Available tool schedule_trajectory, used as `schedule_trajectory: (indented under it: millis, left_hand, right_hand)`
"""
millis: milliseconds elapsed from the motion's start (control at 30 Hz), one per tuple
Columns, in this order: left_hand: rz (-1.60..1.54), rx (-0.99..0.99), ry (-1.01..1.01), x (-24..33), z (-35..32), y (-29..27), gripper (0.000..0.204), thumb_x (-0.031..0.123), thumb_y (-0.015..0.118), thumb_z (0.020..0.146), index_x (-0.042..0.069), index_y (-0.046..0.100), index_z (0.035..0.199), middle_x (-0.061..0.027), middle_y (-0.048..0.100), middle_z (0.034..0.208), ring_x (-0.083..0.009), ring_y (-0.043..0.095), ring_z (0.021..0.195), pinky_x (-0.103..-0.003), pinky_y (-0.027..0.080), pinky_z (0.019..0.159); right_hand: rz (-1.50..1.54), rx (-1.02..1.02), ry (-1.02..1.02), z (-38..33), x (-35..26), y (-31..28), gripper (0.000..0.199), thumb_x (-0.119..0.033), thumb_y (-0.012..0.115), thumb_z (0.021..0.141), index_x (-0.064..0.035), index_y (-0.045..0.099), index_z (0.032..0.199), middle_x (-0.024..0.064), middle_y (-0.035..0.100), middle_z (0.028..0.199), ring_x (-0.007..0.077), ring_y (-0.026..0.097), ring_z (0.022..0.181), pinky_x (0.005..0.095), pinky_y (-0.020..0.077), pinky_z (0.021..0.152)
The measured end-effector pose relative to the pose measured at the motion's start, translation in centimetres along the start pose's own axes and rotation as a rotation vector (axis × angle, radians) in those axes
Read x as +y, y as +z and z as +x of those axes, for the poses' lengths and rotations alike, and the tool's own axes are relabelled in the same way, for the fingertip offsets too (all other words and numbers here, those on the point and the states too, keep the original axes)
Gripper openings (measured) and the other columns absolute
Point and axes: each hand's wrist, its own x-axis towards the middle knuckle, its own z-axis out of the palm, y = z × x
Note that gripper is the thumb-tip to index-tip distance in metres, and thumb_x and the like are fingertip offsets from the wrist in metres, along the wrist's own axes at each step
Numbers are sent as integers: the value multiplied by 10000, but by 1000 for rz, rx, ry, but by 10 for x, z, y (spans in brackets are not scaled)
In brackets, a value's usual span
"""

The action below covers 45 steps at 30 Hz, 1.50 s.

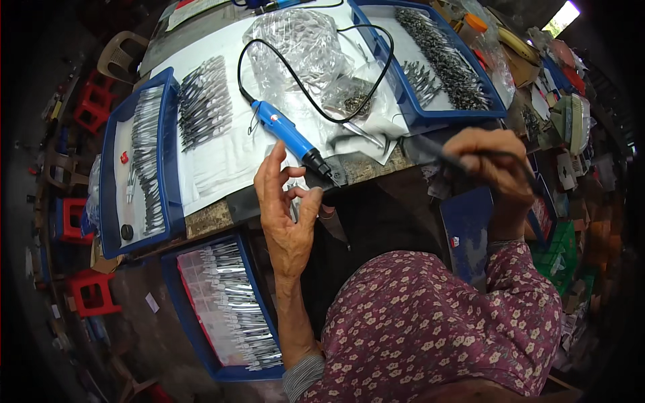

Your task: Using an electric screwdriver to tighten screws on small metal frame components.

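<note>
My left hand point(289, 215) is raised at the table's near edge, its thumb and fingers curled toward each other around a small silvery piece that the fingers mostly hide. A blue electric screwdriver point(285, 134) with a black cord lies just beyond it, its tip near the table edge. Off to the right, my right hand point(490, 158) is closed around a dark, elongated thing point(433, 151), smeared by motion; its kind cannot be made out. Between the hands, at the table edge, a slim metal tool point(363, 134) rests on white cloth.
Blue trays with rows of slender metal pieces stand at the table's left point(173, 121) and far right point(450, 119). Another blue tray point(171, 269) sits lower left. More metal pieces point(205, 101) lie on the white cloth, beside a clear plastic bag point(292, 40). Red stools point(93, 292) stand left.
</note>
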Motion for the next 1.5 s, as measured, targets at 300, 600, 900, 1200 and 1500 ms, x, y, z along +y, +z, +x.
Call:
schedule_trajectory:
  millis: [300,600,900,1200,1500]
  left_hand:
    - [-53,-208,37,17,-28,-20,180,33,568,781,0,577,958,-81,542,930,-137,514,799,-236,403,706]
    - [-685,-82,269,46,-49,-16,219,230,688,707,27,619,752,-123,550,816,-217,439,764,-314,417,599]
    - [-595,-302,459,50,-55,-33,104,151,617,777,66,640,832,-153,528,905,-232,430,814,-313,399,569]
    - [-646,-261,455,48,-70,-46,166,91,658,739,119,627,899,-117,501,892,-223,401,878,-318,425,601]
    - [-312,70,447,65,-90,-47,193,247,705,709,303,615,872,18,429,798,-154,378,789,-247,301,562]
  right_hand:
    - [362,64,-153,14,8,42,316,-205,642,721,108,600,702,144,586,569,188,545,406,240,435,393]
    - [814,10,-124,27,-5,59,341,-189,677,697,138,590,649,178,562,491,182,507,310,225,410,315]
    - [801,-362,-359,38,-6,48,318,-146,649,764,153,586,855,158,603,630,169,595,523,236,473,464]
    - [807,-305,-522,48,-23,68,397,-235,546,853,155,592,798,192,595,600,190,555,429,249,424,352]
    - [786,-233,-646,48,-31,78,377,-207,544,851,160,589,779,226,594,615,188,562,424,228,448,341]
